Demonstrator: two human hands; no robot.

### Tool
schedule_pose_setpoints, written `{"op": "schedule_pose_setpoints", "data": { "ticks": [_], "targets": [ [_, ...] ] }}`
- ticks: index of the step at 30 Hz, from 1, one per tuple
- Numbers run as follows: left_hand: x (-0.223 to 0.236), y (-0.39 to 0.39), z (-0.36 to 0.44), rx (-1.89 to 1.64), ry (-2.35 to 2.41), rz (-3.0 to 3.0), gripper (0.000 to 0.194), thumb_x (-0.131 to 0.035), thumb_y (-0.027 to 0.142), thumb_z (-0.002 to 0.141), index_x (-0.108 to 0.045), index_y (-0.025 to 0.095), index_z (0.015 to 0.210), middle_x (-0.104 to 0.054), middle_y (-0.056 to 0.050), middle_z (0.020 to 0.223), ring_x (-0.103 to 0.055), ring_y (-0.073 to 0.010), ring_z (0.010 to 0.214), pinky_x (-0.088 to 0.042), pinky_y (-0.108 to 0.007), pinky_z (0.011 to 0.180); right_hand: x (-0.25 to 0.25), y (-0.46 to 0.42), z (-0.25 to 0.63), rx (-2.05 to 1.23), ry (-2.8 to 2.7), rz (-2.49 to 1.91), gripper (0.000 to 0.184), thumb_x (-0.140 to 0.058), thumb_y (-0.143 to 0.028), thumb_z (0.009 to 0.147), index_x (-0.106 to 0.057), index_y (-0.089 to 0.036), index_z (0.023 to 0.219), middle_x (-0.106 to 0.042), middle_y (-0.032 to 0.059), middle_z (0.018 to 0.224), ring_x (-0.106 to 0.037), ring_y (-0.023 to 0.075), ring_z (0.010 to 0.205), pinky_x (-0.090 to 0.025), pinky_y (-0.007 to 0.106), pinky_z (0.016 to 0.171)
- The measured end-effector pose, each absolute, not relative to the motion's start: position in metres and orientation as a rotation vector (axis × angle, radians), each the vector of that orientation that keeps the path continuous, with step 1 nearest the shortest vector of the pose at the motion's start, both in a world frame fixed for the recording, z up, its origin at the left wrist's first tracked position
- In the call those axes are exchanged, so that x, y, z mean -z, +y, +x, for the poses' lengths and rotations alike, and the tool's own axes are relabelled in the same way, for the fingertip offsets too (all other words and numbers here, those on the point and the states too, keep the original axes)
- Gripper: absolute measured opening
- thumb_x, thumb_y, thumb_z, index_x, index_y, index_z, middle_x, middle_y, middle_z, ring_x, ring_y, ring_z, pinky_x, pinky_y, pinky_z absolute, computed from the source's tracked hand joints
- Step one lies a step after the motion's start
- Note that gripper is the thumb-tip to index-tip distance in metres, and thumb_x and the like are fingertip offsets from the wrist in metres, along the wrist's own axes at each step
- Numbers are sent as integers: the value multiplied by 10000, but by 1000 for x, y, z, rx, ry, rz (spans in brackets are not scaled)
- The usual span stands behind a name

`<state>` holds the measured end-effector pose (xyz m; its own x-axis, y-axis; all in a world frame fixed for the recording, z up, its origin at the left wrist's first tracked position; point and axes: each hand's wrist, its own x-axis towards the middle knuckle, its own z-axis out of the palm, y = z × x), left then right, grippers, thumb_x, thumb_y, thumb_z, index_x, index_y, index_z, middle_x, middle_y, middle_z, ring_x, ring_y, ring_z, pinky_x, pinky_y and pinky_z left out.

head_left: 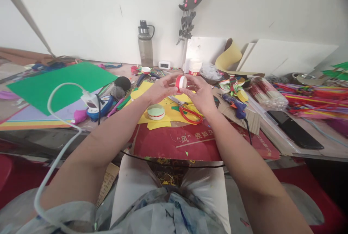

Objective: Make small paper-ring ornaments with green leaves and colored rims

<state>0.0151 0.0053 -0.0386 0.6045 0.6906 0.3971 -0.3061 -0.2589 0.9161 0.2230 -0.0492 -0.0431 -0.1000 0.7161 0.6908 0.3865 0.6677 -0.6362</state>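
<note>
Both hands hold a short round piece with a red band and a white band (181, 82), which looks like the cut end of a paper cup. My left hand (162, 90) grips its left side, thumb below. My right hand (200, 92) grips the right side with thumb and fingers. Under the hands lie yellow sheets (146, 91) and red-handled scissors (191, 114). A similar round piece with a pale green top (156, 112) rests on the yellow paper, left of the scissors. The red board (174, 141) lies beneath them.
A blue glue gun (237, 106) with a black cord and a black phone (295, 129) lie to the right. A green sheet (65, 85) and a white-and-blue plugged device (99, 107) are at left. Behind stand a water bottle (146, 47) and paper cups (195, 66).
</note>
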Motion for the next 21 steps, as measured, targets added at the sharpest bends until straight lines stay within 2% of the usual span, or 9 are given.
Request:
{"op": "schedule_pose_setpoints", "data": {
  "ticks": [7, 13, 18, 21],
  "targets": [
    [41, 7, 15, -979, 347, 1617, 765, -970, 471, 726, -704, 256, 1410, -685, -163, 1482, -654, -352, 1376, -527, -564, 1160, 43, -53, 222, -295, -1731, -874, 591, -770, -693, 895, -728, -328, 1358, -664, 110, 1306, -726, 275, 1140, -692, 483, 948],
    [39, 4, 15, -950, 313, 1506, 683, -981, 427, 724, -751, 280, 1350, -673, -118, 1514, -682, -306, 1344, -585, -473, 1121, 45, -52, 221, -292, -1744, -900, 612, -754, -704, 903, -697, -327, 1382, -650, 115, 1317, -724, 264, 1105, -685, 500, 968],
    [36, 1, 13, -933, 297, 1403, 606, -962, 437, 758, -770, 262, 1305, -738, -108, 1406, -742, -267, 1241, -622, -427, 1073, 46, -53, 222, -292, -1687, -912, 617, -764, -665, 911, -667, -342, 1428, -606, 115, 1411, -705, 273, 1143, -687, 499, 941],
    [37, -2, 15, -911, 308, 1349, 584, -951, 470, 770, -771, 234, 1272, -768, -120, 1346, -761, -261, 1201, -633, -418, 1059, 45, -55, 223, -258, -1698, -967, 565, -775, -596, 924, -684, -356, 1428, -621, 111, 1390, -688, 284, 1130, -686, 502, 905]
  ]
}}
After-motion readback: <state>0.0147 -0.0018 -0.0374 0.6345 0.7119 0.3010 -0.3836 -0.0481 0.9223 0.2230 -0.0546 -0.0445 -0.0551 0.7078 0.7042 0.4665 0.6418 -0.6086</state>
